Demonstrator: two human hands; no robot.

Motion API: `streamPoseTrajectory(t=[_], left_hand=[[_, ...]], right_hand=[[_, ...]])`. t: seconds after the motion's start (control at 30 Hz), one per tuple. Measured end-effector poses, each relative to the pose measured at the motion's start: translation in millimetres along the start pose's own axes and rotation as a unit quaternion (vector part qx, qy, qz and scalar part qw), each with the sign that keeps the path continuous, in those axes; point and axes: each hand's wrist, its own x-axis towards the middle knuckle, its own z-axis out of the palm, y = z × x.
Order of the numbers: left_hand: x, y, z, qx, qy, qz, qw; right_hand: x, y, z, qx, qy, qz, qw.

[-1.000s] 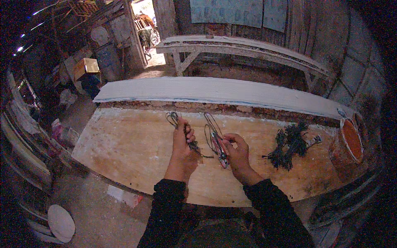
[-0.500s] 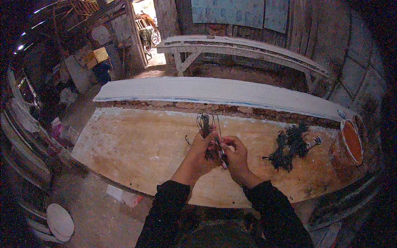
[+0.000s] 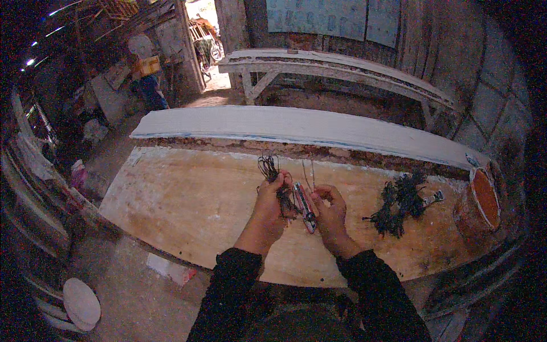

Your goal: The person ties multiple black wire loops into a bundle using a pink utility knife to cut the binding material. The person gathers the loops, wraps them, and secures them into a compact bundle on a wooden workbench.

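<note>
My left hand, above the wooden tabletop, is closed round a bundle of dark thin cords. Loops stick up past its thumb and more strands hang below. In my right hand is a slim utility knife with a pinkish and metallic body, tilted between the two hands. A thin loose strand rises from beside the right fingers. Further right, a tangled heap of dark cord bundles lies on the wood.
An orange-brown bucket stands at the table's right end. A long white-coated board runs along the far edge. Behind it is a white bench. At the far left, a yellow box is above a figure's blue clothing.
My hands have moved slightly apart, showing more of the utility knife. The cord bundle has shifted left with my left hand. In the background, the yellow box and blue-clothed figure have moved right.
</note>
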Motion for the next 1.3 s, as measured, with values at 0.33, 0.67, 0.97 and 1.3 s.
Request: streamPoseTrajectory(t=[0.33,0.67,0.97,1.3], left_hand=[[-19.1,0.5,12.6,0.027,-0.059,-0.040,0.997],[-6.5,-0.6,1.7,0.003,-0.014,-0.028,1.000],[49.7,25.7,-65.1,-0.126,0.018,0.168,0.977],[55.6,31.6,-83.8,-0.153,0.000,0.168,0.974]], right_hand=[[-4.5,-15.9,0.1,0.012,-0.042,0.043,0.998],[-7.4,-1.4,3.1,-0.185,-0.111,-0.116,0.969],[-6.4,2.4,1.8,-0.451,-0.191,-0.207,0.847],[-7.0,13.2,7.8,-0.505,-0.222,-0.251,0.795]])
